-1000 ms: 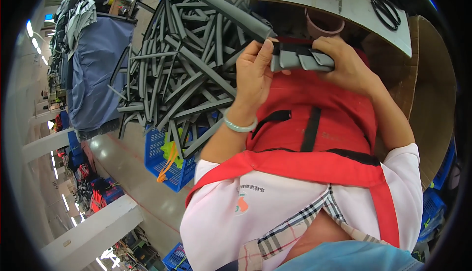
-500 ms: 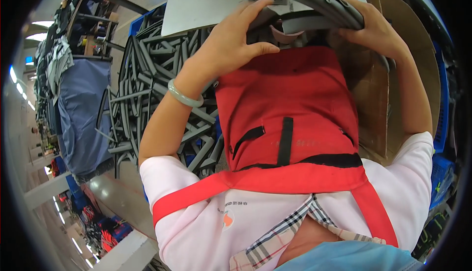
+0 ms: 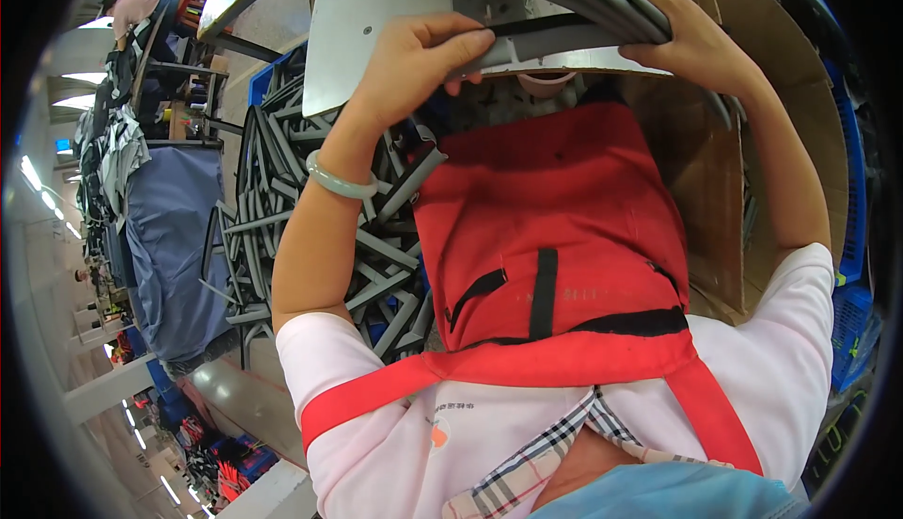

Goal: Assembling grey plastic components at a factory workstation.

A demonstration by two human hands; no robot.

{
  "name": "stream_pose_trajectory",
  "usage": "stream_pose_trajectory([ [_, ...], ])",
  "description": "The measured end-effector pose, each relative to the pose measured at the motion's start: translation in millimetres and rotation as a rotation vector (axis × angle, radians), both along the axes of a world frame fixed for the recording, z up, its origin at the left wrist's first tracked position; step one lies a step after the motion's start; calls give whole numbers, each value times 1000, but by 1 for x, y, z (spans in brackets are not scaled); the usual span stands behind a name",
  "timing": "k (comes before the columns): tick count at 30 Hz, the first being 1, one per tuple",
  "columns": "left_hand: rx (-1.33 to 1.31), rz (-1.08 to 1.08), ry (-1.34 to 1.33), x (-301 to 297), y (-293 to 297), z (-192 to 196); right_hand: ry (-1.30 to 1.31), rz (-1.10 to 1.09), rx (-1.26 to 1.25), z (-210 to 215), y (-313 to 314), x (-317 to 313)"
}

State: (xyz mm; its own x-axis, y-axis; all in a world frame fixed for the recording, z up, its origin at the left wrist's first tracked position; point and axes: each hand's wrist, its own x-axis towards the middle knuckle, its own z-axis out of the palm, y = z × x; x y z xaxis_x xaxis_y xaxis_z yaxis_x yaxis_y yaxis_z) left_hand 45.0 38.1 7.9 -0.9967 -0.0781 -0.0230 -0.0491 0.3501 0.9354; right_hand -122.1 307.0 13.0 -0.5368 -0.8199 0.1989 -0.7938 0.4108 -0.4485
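Observation:
My left hand [image 3: 419, 60] pinches the end of a grey, channel-like strip [image 3: 555, 41] between thumb and fingers. The strip reaches across to my right hand [image 3: 694, 44], which is wrapped round a bundle of similar grey strips [image 3: 597, 0], slanting up to the left. Both hands are above the near edge of the white worktable [image 3: 343, 53]. Below my left wrist, a single grey strip [image 3: 411, 175] shows tilted beside the red apron [image 3: 555, 180] on my lap. The strips' material and exact kind cannot be made out.
On my left, a heap of grey strips [image 3: 273, 180] fills a blue crate [image 3: 259, 84]. At the right, a tall cardboard box [image 3: 696, 208] stands close to my forearm, with blue baskets [image 3: 851, 331] beyond. A pink cup-like container [image 3: 544, 84] is under the table edge. Dark scraps lie on the tabletop.
My left hand has gone from spread fingers to a pinch on the strip, shifting slightly left. The right hand's bundle has moved a little left and up. A tilted strip now shows below my left wrist.

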Motion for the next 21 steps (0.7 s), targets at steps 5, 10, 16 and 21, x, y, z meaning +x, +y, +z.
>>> stream_pose_trajectory([
  [5, -14, 117, -19, -24, -17, 1, -225, 53, -70, 5, -25, -7],
  [10, 35, 158, -25, -40, -32, -7, -331, 81, 41, 4, -40, -27],
  [16, 167, 166, -19, -49, -37, -10, -202, 103, -39, -2, -46, -36],
  [21, 213, 126, 2, -51, -45, -11, -340, 43, 69, 24, -47, -33],
])
